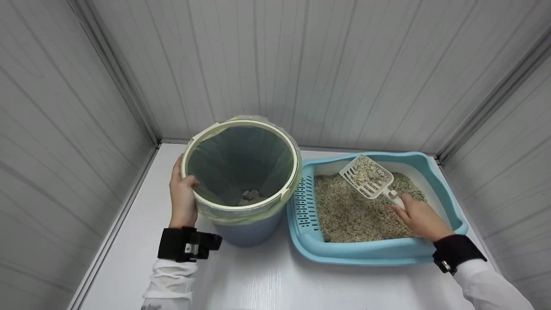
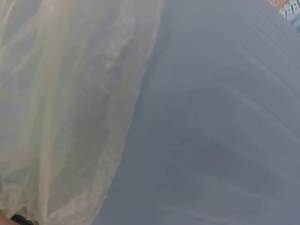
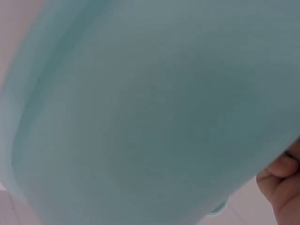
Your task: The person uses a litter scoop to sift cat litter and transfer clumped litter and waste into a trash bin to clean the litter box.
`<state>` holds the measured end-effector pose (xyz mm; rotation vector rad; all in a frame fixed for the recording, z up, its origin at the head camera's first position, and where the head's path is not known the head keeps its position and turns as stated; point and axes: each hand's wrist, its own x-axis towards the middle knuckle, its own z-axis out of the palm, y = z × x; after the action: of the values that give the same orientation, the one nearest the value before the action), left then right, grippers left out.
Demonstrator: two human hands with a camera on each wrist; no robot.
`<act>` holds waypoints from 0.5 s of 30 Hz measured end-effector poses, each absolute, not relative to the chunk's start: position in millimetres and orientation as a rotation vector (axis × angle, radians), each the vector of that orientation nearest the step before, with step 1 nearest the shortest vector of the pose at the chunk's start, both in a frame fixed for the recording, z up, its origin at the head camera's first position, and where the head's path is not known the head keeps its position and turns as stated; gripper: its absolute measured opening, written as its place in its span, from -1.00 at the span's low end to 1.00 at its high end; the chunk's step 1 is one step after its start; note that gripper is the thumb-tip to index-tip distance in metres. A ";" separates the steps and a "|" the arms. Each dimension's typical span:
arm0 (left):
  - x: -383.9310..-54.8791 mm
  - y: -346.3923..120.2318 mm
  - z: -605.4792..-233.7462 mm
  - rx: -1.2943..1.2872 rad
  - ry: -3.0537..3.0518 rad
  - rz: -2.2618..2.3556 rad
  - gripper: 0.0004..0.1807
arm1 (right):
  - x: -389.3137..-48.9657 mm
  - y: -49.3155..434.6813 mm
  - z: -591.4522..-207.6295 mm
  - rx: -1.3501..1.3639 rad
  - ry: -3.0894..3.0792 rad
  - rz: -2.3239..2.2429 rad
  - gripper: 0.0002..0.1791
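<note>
In the head view my right hand (image 1: pixel 422 216) grips the handle of a white slotted litter scoop (image 1: pixel 376 189). Pale litter and a greyish clump lie in the scoop, which is above the litter (image 1: pixel 353 215) in a blue litter box (image 1: pixel 361 249). My left hand (image 1: pixel 183 196) holds the left rim of a blue-grey trash bin (image 1: pixel 249 232), thumb over the edge and fingers outside. A yellowish bag (image 1: pixel 241 217) lines the bin, and greyish clumps (image 1: pixel 251 197) lie at its bottom. In the right wrist view, the box wall (image 3: pixel 154 108) hides the scoop; curled fingers (image 3: pixel 283 168) show at the right edge.
Bin and litter box stand side by side on a white tabletop (image 1: pixel 267 284). Grey panel walls (image 1: pixel 280 64) rise behind and at both sides. A slotted ledge (image 1: pixel 304 202) runs along the box's left end.
</note>
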<state>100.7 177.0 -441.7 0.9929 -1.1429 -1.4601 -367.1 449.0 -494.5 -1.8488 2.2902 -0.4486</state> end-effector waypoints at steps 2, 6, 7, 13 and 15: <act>100.4 177.0 -441.8 0.992 -1.151 -1.456 -0.08 | -368.9 450.1 -495.3 -1.887 2.319 -0.423 -0.72; 100.3 177.0 -441.5 0.992 -1.154 -1.454 -0.08 | -372.5 451.7 -496.6 -1.931 2.348 -0.399 -0.73; 100.2 177.0 -441.5 0.994 -1.152 -1.454 -0.08 | -373.2 452.2 -496.5 -1.929 2.349 -0.396 -0.72; 100.4 176.6 -441.8 0.998 -1.144 -1.451 -0.08 | -377.8 453.3 -495.0 -1.865 2.345 -0.387 -0.66; 100.6 176.5 -442.1 0.999 -1.145 -1.448 -0.08 | -378.8 453.1 -494.0 -1.835 2.336 -0.392 -0.66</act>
<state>100.6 176.5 -442.1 0.9986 -1.1451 -1.4479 -378.8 453.1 -494.0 -1.8347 2.3361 -0.3925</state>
